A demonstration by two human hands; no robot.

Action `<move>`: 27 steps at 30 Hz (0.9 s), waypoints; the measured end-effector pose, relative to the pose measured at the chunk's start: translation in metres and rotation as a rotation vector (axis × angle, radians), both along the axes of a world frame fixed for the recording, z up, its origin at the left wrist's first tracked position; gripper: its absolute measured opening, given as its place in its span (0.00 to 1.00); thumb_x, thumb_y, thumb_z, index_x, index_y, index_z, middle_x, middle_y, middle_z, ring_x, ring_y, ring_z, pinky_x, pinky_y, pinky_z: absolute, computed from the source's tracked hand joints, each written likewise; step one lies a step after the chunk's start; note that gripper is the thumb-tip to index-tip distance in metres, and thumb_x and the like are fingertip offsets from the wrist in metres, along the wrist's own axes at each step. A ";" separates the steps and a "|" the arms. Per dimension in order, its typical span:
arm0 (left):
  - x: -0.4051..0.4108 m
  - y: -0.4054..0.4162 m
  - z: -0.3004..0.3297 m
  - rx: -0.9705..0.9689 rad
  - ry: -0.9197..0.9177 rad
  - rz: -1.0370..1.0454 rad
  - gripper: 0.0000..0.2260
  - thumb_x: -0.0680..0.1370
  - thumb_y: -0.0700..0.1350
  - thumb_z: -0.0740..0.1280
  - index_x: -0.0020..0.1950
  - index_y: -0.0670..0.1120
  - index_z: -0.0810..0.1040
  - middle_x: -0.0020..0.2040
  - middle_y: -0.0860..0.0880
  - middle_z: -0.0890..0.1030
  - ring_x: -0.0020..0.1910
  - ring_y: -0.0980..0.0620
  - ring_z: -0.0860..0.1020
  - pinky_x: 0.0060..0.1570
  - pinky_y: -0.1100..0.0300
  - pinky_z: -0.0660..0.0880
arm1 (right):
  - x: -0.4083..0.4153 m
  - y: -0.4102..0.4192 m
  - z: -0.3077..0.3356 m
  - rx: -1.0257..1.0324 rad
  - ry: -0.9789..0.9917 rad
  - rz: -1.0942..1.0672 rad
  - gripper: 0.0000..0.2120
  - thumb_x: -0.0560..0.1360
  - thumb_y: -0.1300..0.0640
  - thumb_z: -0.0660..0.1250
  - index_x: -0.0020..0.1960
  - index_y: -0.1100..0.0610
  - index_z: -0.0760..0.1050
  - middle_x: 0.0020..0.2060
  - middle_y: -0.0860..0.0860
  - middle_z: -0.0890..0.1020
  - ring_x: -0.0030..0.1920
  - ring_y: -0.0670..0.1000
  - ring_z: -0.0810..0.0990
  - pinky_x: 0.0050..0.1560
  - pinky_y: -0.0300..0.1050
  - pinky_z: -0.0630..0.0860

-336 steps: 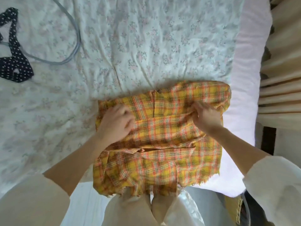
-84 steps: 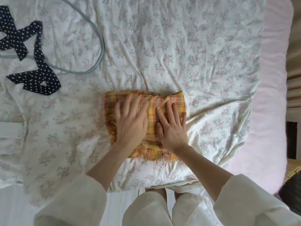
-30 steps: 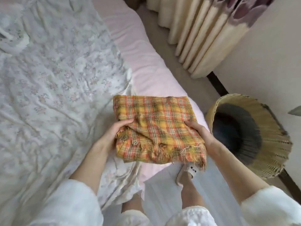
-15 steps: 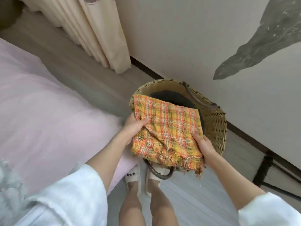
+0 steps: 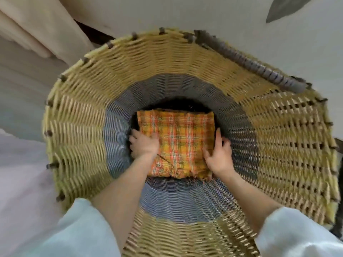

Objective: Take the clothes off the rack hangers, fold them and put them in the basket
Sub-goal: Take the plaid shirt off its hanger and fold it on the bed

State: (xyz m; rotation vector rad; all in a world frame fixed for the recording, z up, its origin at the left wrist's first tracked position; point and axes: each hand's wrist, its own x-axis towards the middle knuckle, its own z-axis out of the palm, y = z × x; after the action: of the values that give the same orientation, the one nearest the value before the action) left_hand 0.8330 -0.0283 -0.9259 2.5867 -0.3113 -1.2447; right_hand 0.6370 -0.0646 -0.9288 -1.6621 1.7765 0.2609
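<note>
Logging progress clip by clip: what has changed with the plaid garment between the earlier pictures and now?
The folded plaid garment went from the bed, was carried over the wicker basket, and now lies deep inside it near the bottom. The left hand and right hand followed it down and rest at its two sides, fingers loosening rather than clamped. Unchanged: the garment keeps its fold, frayed edge toward the person.

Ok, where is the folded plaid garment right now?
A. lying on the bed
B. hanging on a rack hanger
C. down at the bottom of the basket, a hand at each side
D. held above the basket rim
C: the plaid garment lies flat deep inside the basket, with the left hand and right hand at its edges.
</note>
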 end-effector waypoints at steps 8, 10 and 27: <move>-0.015 0.022 -0.032 -0.099 -0.545 -1.420 0.37 0.75 0.67 0.52 0.77 0.52 0.39 0.74 0.44 0.33 0.75 0.39 0.36 0.66 0.34 0.33 | 0.008 0.001 -0.051 0.135 0.093 0.533 0.49 0.73 0.43 0.67 0.72 0.42 0.28 0.73 0.56 0.30 0.74 0.62 0.33 0.74 0.61 0.45; -0.016 0.018 -0.035 -0.188 -0.545 -1.504 0.38 0.75 0.68 0.50 0.77 0.51 0.39 0.73 0.45 0.33 0.75 0.40 0.35 0.66 0.36 0.31 | 0.013 -0.005 -0.054 0.141 0.127 0.542 0.53 0.71 0.41 0.68 0.68 0.41 0.23 0.69 0.55 0.24 0.72 0.63 0.31 0.74 0.61 0.44; 0.007 0.013 -0.015 0.367 -0.225 -1.210 0.49 0.67 0.73 0.61 0.72 0.60 0.29 0.76 0.44 0.35 0.73 0.33 0.35 0.68 0.31 0.44 | 0.016 -0.003 -0.022 0.224 0.155 0.426 0.46 0.74 0.42 0.64 0.73 0.43 0.29 0.75 0.55 0.34 0.75 0.61 0.37 0.74 0.62 0.49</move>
State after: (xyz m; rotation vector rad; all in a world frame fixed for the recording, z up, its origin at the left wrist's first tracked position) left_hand 0.8401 -0.0158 -0.9413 2.8301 -2.0780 -1.3367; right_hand 0.6529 -0.0677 -0.9510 -1.8779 1.4183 0.7688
